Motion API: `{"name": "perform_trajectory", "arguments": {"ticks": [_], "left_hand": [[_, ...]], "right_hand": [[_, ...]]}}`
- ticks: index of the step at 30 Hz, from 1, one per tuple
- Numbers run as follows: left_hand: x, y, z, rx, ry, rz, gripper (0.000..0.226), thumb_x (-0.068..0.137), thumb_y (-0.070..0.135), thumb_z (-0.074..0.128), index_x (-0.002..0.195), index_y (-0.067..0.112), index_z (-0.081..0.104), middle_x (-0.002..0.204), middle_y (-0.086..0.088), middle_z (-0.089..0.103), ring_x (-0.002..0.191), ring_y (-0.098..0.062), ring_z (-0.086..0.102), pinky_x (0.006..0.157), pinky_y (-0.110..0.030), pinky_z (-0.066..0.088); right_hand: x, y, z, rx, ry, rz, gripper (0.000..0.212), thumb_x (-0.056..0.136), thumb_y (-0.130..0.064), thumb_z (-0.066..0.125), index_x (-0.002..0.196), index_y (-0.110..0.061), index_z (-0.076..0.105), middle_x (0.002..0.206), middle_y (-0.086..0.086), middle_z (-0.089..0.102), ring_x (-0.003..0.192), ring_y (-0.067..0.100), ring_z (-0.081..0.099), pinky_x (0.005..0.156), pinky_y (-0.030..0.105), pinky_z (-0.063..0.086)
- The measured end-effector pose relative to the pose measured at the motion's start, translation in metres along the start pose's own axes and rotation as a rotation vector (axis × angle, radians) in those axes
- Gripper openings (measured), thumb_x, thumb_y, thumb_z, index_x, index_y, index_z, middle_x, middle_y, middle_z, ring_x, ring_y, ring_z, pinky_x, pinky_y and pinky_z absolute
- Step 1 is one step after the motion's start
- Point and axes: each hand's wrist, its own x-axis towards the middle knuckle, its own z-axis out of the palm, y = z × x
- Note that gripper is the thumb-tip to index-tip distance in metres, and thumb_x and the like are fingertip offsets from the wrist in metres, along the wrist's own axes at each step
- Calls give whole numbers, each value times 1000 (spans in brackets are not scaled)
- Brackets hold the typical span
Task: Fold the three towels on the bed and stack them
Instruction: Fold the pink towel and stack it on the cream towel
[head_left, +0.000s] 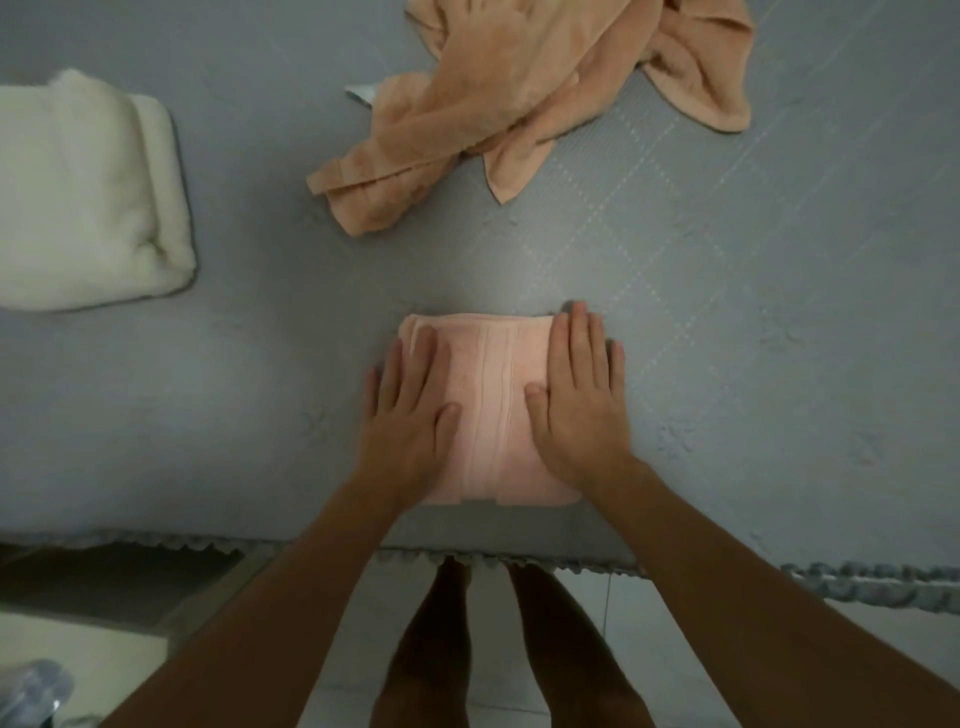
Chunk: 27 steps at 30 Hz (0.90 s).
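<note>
A pale pink towel (491, 405) lies folded into a small rectangle near the bed's front edge. My left hand (410, 415) rests flat on its left side, fingers spread. My right hand (579, 395) presses flat on its right side, fingertips reaching just past the far edge. Neither hand grips anything. A crumpled peach-orange towel (519, 98) lies unfolded at the far middle of the bed. A cream-white towel (83, 197) sits folded and thick at the left.
The grey quilted bedspread (753, 312) covers the bed, and its ruffled front edge (872, 582) runs across the lower frame. Below it are a tiled floor and my legs (498, 649). A small white scrap (361, 93) peeks out beside the peach towel.
</note>
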Motion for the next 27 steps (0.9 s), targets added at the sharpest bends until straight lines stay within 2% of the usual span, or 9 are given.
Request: {"name": "perform_trajectory", "arguments": {"ticks": [3,6,8,10,11,15,19,23,27], "left_hand": [[2,9,-1,-140,14,-41,67,100,42,24,157,12,6,165,-7,-3,152,-29,5,122,-48,11],[-6,17,-19,-596,27,-391,74,99,40,46,156,13,9,161,-15,17,146,-28,24,119,-42,23],[-9,17,-32,-863,28,-631,67,94,39,59,149,15,31,139,-9,50,129,-27,50,100,-37,48],[-16,14,-40,-1091,-47,-773,47,88,41,68,121,9,60,109,-4,69,106,-29,67,67,-25,55],[-19,10,-43,-1202,-118,-816,44,85,43,71,113,8,66,102,-6,74,100,-30,71,63,-26,56],[-32,-3,-67,-1515,-396,-892,49,82,49,73,118,16,67,109,-6,75,99,-23,73,75,-36,60],[-32,-34,-112,-1512,-179,-756,54,78,60,70,123,32,63,116,2,73,104,-19,71,85,-43,59],[-36,-89,-175,-1348,20,-698,18,74,73,58,91,66,60,99,21,72,90,-5,70,69,-27,58],[-20,-171,-232,-1130,219,-705,21,89,65,45,96,51,58,92,15,61,87,-10,60,69,-28,45]], "right_hand": [[-3,-6,-5,169,13,123,70,100,-32,34,155,-4,0,164,14,-1,151,27,0,121,46,2],[-17,-12,-17,381,48,289,65,97,-32,43,153,-8,21,153,13,35,140,29,32,114,47,28],[-25,-7,-22,596,31,433,46,93,-38,48,134,-17,47,124,4,59,116,25,54,91,39,48],[-35,-5,-26,842,-92,651,39,91,-49,51,121,-23,53,113,-1,63,100,18,58,79,31,45],[-40,-4,-27,940,-183,750,42,91,-52,52,121,-23,53,113,0,62,97,17,58,78,32,45],[-46,-11,-41,1127,-407,783,42,89,-50,57,119,-20,60,101,-1,70,90,18,67,64,29,50],[-20,-61,-73,1185,-350,652,31,91,-39,58,118,-23,61,106,-1,72,94,18,69,69,32,54],[27,-143,-99,1182,-322,513,26,93,-23,54,118,-21,61,113,2,69,102,19,65,85,39,54],[86,-247,-112,1162,-301,419,29,92,-26,54,119,-19,60,112,0,68,99,17,65,83,37,53]]}}
